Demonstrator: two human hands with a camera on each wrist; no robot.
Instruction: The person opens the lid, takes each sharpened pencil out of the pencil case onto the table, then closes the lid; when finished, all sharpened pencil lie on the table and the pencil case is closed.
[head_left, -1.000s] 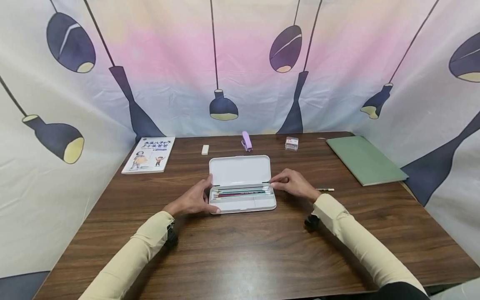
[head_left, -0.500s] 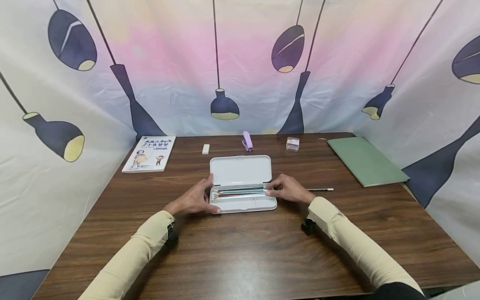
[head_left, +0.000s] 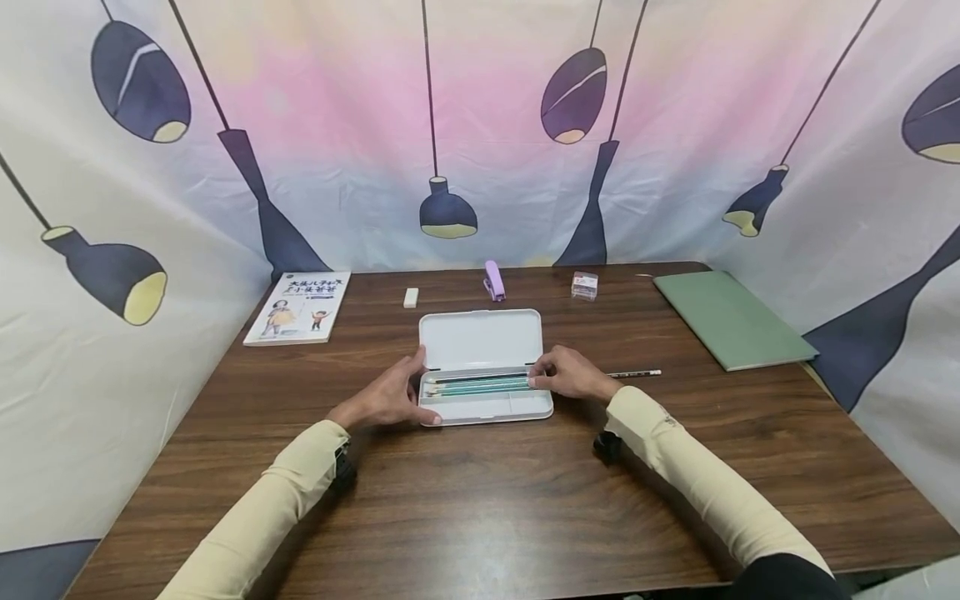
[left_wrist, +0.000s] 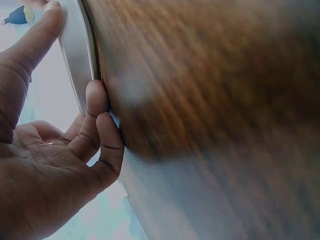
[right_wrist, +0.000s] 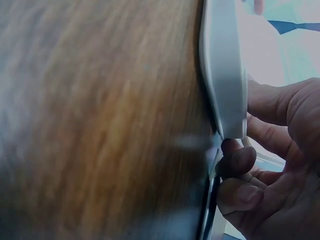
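A white pencil case [head_left: 480, 342] lies with its lid raised in the head view. Several pencils [head_left: 480, 387], mostly teal with a dark one at the back, lie in its long compartment. My left hand [head_left: 386, 394] holds the case's left end, thumb at the front corner and fingers along the side. At the other end, my right hand [head_left: 573, 372] pinches at the pencils' right tips, which its thumb and index finger hide. In the right wrist view, the other fingers curl beside the case's outer wall [right_wrist: 225, 70]. A black-patterned pencil [head_left: 637, 373] lies on the table, partly behind the right hand.
Along the back of the table [head_left: 480, 517] are a white eraser [head_left: 411, 297], a purple stapler [head_left: 493, 282] and a small clear box [head_left: 584, 286]. A picture book [head_left: 298, 308] lies at the left, a green notebook [head_left: 731, 321] at the right.
My right hand has moved left, its fingertips going over the pencils' right ends. The red pencil no longer shows among them. The loose pencil has shifted and tilted slightly. My left hand stays.
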